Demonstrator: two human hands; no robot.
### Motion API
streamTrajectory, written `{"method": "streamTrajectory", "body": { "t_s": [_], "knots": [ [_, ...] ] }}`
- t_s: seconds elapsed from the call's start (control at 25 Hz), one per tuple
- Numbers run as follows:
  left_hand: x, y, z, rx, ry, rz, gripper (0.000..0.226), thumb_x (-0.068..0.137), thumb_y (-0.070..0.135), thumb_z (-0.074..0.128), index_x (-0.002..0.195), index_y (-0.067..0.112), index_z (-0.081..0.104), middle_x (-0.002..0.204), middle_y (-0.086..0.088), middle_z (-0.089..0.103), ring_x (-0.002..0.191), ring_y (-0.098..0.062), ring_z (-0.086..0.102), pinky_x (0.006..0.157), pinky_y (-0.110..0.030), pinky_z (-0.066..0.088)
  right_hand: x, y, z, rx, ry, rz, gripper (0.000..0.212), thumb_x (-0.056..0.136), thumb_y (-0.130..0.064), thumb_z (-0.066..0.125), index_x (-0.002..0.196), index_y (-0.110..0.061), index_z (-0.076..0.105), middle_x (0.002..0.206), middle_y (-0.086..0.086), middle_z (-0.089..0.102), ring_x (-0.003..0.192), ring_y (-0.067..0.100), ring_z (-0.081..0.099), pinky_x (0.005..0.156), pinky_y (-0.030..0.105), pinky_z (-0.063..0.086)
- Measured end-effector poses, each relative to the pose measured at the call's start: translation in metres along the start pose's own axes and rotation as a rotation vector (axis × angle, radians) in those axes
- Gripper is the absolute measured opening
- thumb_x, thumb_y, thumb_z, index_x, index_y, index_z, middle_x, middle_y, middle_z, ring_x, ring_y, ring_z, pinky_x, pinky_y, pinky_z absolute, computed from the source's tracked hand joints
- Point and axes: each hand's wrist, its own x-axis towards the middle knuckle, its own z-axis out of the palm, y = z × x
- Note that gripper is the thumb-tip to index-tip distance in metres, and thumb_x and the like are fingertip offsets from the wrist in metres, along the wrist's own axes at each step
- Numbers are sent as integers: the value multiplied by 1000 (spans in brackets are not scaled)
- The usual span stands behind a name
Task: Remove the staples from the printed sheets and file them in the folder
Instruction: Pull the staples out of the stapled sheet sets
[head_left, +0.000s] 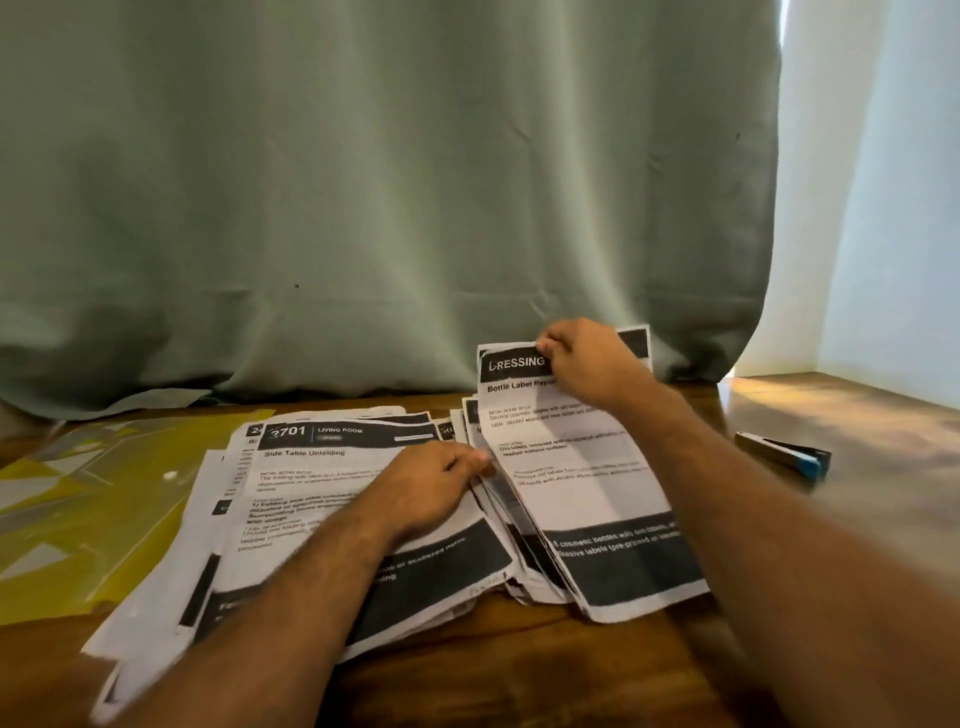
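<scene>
The printed sheet headed "DRESSING" (571, 467) stands tilted up off the pile of sheets beneath it, its top edge lifted toward the curtain and its lower dark band resting on the stack. The right hand (587, 364) pinches that top edge between thumb and curled fingers, probably so the corner where a staple would sit comes up clear of the pages below; no staple can be made out. The left hand (436, 488) lies on the neighbouring pile headed "Side Table Unfolding" (332, 499), its fingertips meeting the left edge of the lifted sheet, seemingly pinning the lower pages so that only the top one rises. Whether those fingers pinch paper or merely press it is hard to tell.

To the left of the left hand, partly under the spread pages, lies the yellow folder (88, 499), open and flat, placed so freed sheets can slide across into it. To the right of the right forearm, well apart from the papers, rests a small dark tool with a blue end (787, 453), likely the staple remover, untouched. All of this sits on the wooden tabletop (519, 670), with the green curtain (363, 182) hanging behind.
</scene>
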Motion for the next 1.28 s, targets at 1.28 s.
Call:
{"method": "streamTrajectory", "body": {
  "t_s": [1.28],
  "knots": [
    [63,37,27,-513,550,-331,11,101,25,58,93,21,64,88,0,72,80,-18,70,74,-38,60,-54,5,19,-355,-129,17,15,83,-18,65,96,-23,69,100,2,70,92,26,65,85,39,55]
  ]
}}
